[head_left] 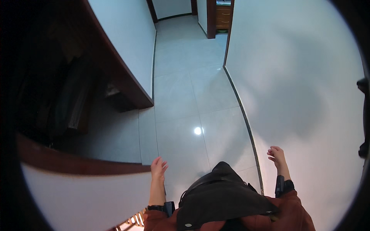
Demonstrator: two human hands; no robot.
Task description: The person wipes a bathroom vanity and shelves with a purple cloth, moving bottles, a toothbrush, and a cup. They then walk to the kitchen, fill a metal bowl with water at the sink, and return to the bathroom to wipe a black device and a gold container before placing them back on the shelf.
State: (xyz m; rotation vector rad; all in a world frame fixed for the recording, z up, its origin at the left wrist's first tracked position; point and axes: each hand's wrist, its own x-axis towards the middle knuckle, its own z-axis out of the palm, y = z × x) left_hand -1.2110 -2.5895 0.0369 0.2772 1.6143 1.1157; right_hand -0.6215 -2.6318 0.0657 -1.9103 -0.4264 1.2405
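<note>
My left hand hangs in the air in front of me, its fingers loosely bent and apart, with nothing in it. In the picture it overlaps the end of a dark wooden door frame. On the other side, my right hand is also free of any object, fingers slightly curled, nearest to the white wall. Each wrist wears a black strap with a small dark device, the left one and the right one. Between my arms a dark apron covers my red-brown clothing.
A corridor of pale floor tiles runs ahead, edged by a dark skirting. On the left, a doorway with a dark wooden jamb opens onto a dim room. Farther along on the right, a wooden drawer unit shows through another doorway.
</note>
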